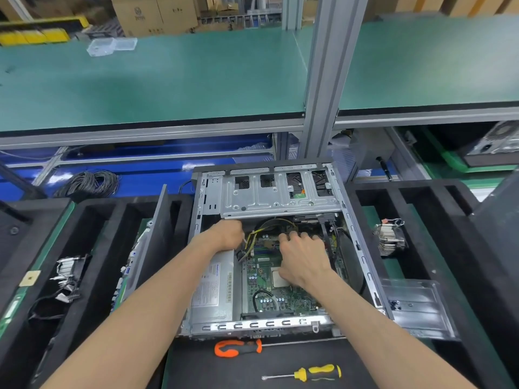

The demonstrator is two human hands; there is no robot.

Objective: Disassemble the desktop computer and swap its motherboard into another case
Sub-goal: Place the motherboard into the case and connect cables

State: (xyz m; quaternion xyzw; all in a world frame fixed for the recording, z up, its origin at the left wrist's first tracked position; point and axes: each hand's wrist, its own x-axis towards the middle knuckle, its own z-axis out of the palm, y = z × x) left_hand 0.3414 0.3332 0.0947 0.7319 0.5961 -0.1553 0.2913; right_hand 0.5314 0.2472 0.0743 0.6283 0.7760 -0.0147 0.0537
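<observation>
While both hands are deep inside the open desktop case (269,248), the step looks like freeing cables from the motherboard (269,287) ahead of lifting it out. The left hand (227,234) reaches under the drive cage (275,192) toward the yellow-and-black power cable bundle (252,240); its fingertips are hidden, so I cannot tell whether it grips anything. The right hand (303,256) lies over the board with fingers curled near the connectors, and I cannot tell what, if anything, it pinches. Done well, each plug should be pulled straight by its housing, never by the wires, with the board steadied. The case lies at the middle of the bench, the silver power supply (213,284) along its left side. Counted: two screwdrivers at the near edge, one orange-handled (237,348), one yellow-handled (317,373); two heatsink coolers, one left (67,269), one right (390,237); one clear plastic tray (418,307).
</observation>
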